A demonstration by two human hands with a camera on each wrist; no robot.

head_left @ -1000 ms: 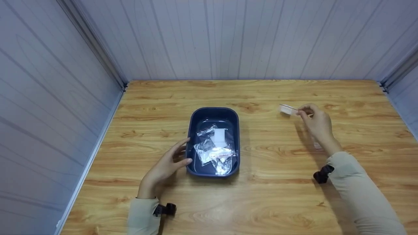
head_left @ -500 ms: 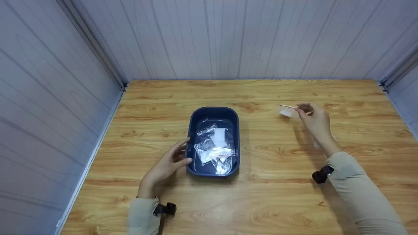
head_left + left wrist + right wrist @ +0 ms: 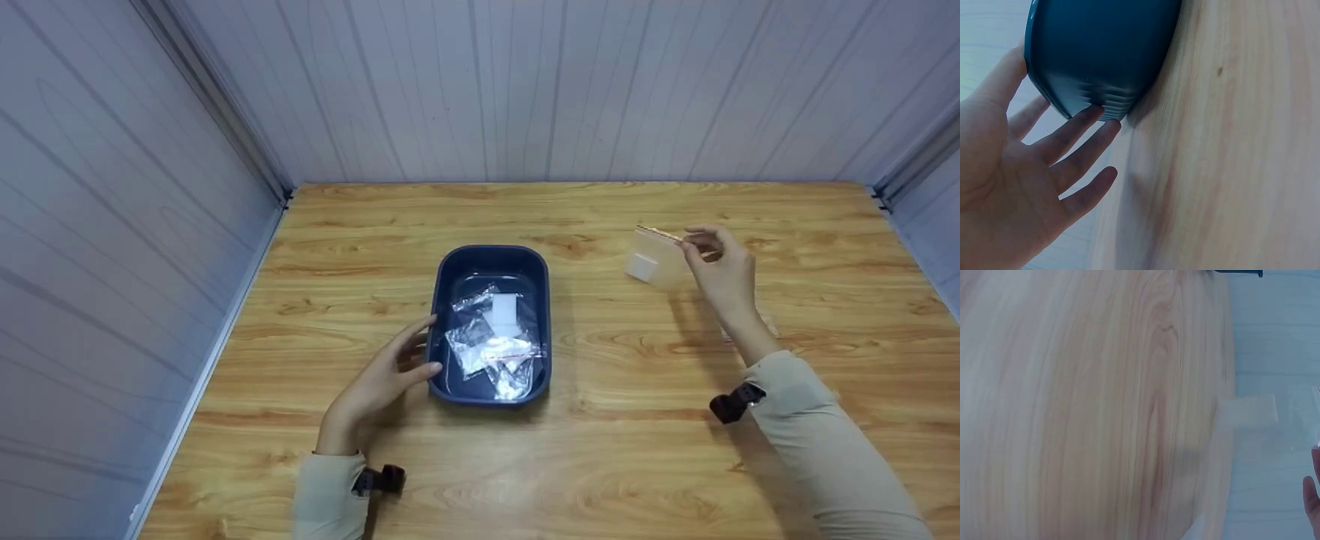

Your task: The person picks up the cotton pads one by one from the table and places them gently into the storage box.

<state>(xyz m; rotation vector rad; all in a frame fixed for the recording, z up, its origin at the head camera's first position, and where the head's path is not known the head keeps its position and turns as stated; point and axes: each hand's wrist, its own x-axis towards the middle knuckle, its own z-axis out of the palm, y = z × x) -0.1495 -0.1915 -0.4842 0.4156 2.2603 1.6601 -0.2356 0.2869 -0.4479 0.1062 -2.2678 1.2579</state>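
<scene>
Thumb and fingers of my right hand (image 3: 724,274) pinch the red-lined top edge of a clear zip bag (image 3: 667,262), which hangs above the table's right side. Inside the bag shows a small white piece (image 3: 642,267); the right wrist view shows this white piece (image 3: 1248,412) too. My left hand (image 3: 379,379) touches the left side of a dark blue rectangular tub (image 3: 437,300), its thumb at the rim. In the left wrist view the left hand's fingers (image 3: 1069,135) are spread, fairly straight, against the tub's outer wall (image 3: 1100,50). Several clear bags (image 3: 469,349) with white contents lie in the tub.
Another clear bag (image 3: 768,322) lies on the wood-grain table (image 3: 615,450) beneath my right wrist, mostly hidden. Pale panel walls (image 3: 510,90) stand behind and on both sides of the table.
The bag in my right hand has swung and turned, so its flat face and white piece show more fully. My right hand has shifted slightly; the left hand and tub stay still.
</scene>
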